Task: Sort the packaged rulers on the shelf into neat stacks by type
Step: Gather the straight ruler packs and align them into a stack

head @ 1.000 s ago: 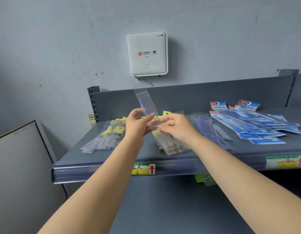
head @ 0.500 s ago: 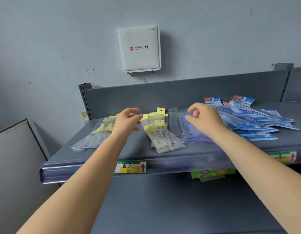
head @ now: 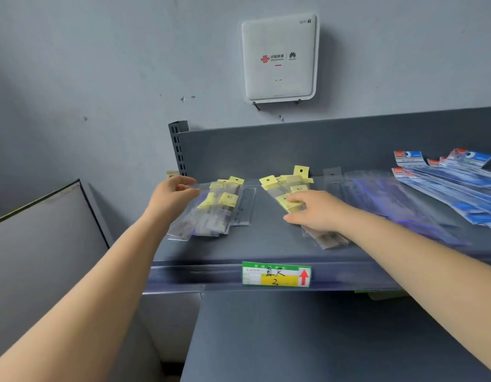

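While the left hand [head: 171, 197] pinches the top corner of a clear sleeve at the far-left pile of yellow-tagged rulers [head: 214, 210], its grip narrow between thumb and fingertips, the right hand [head: 313, 213] lies on the second yellow-tagged pile [head: 291, 194], fingers curled over the packets and seeming to press them to the shelf [head: 266, 244]; whether it truly clasps one I cannot tell. Just to the right of that right grip lies a spread of clear packets with blue-tinted rulers [head: 390, 205], and farther right again a fan of blue-headed packets [head: 445, 177]. Slippery sleeves are the risk: a pull on the corner under the left grip could drag neighbouring packets askew or slide the loose ruler [head: 245, 205] lying just right of that pile. Packets beneath the right grip already overhang towards the shelf's front lip, so a careless sweep could tip them over the edge above the price label [head: 276, 274]. Both yellow piles look alike, so merging them crooked would undo the neatness
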Tool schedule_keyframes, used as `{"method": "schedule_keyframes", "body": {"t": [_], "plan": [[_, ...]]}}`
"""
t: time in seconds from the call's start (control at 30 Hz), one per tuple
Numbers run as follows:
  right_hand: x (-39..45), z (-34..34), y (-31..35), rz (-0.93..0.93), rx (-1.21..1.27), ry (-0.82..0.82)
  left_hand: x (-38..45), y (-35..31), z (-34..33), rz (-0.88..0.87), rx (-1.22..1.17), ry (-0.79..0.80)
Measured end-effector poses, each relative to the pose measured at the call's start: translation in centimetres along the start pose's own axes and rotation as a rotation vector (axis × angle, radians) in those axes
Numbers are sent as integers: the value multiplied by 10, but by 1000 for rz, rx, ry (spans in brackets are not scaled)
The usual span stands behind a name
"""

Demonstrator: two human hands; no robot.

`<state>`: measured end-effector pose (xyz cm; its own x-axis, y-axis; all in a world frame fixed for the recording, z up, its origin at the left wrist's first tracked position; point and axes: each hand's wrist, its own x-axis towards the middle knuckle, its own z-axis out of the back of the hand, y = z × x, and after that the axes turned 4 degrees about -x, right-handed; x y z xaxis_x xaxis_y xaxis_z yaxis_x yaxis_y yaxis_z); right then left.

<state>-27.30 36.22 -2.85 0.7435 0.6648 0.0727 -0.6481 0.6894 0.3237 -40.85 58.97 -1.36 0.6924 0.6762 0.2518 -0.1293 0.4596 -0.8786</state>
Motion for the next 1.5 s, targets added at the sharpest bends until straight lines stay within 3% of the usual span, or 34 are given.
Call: {"method": "schedule_keyframes", "body": {"t": [0.13,0.23,0.33,0.43,0.53,0.63,0.9,1.17,1.4,1.5], "plan": [[11,-5,20,-17,-7,-18,19,9,16,66,4,124],[19,-6,43,41,-60,-141,28,16,23,160,-23,249],[31,-7,66,28,217,-128,36,21,29,294,-196,349],[41,-7,85,-161,626,80,44,20,35,426,-381,414],[54,-16,93,-271,614,81,50,17,32,509,-494,483],[65,-28,108,-248,604,82,50,14,20,562,-579,515],[73,-11,97,-410,1024,110,65,17,18,549,-531,637],[86,-18,103,-425,1193,359,63,9,2,544,-369,619],[90,-28,110,-365,1003,362,54,10,-11,494,-349,496],[86,-32,112,-298,1067,287,49,9,-10,479,-342,475]]}}
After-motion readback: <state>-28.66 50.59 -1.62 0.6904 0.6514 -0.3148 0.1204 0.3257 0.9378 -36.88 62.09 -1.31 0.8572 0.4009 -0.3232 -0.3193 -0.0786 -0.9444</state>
